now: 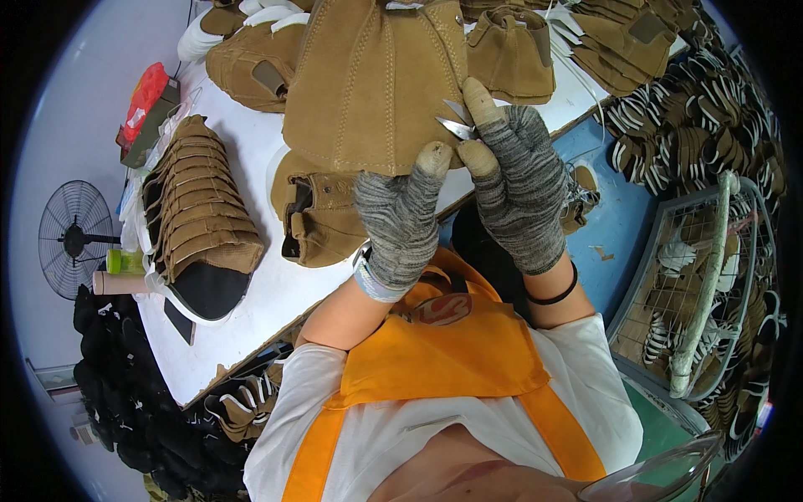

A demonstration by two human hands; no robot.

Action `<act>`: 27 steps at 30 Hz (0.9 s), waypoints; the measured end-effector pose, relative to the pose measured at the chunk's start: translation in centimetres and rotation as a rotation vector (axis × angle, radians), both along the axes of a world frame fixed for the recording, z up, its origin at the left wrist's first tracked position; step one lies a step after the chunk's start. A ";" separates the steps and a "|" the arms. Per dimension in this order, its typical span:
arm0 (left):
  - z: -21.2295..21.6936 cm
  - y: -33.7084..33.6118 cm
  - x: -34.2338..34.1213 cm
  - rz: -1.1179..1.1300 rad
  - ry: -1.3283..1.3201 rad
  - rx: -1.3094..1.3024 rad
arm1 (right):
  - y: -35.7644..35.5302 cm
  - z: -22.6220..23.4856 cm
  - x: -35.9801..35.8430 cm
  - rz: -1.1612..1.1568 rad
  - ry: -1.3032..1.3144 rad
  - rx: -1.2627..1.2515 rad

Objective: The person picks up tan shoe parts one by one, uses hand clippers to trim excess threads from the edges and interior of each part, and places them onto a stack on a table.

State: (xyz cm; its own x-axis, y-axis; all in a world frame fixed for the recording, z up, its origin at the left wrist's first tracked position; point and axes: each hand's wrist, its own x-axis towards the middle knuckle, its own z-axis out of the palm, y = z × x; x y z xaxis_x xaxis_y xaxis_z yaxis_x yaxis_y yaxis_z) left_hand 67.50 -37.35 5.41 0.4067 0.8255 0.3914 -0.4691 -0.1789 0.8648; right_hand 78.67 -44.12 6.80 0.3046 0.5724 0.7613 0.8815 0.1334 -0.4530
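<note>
A tan suede boot upper (360, 92) with stitched seams is held up in front of me over the white table. My left hand (397, 217), in a grey knit glove with a tan-covered thumb tip, grips its lower edge, the fingers hidden behind it. My right hand (523, 184), gloved alike, is closed around a pair of small thread snips (456, 128). Their metal blades point left, slightly apart, at the upper's right edge. Most of the snips is hidden in the hand. Just below the upper lies another brown suede upper (330, 222).
Stacked brown uppers (201, 192) stand on the white table (259, 309) at left; more suede pieces (510, 54) lie at the back. A fan (75, 240) is at far left. To the right are a wire cart (711, 276) and heaps of brown pieces (686, 125).
</note>
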 end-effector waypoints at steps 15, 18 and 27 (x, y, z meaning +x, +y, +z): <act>-0.3 0.2 -0.4 -0.028 -0.008 -0.008 | 1.7 -1.3 0.4 0.162 0.160 0.329; -0.2 0.1 -0.6 -0.063 -0.016 -0.035 | 1.7 -0.8 0.7 0.117 0.070 0.269; -1.6 1.1 -0.6 -0.015 -0.016 0.056 | 1.1 0.0 0.2 0.011 -0.022 0.115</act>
State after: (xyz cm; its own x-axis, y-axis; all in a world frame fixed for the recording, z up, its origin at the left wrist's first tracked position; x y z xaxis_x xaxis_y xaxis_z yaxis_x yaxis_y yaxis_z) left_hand 66.88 -36.27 3.83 0.4118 0.7961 0.4433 -0.4859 -0.2197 0.8460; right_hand 78.85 -43.00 6.79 0.2811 0.4844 0.8285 0.8894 0.1927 -0.4144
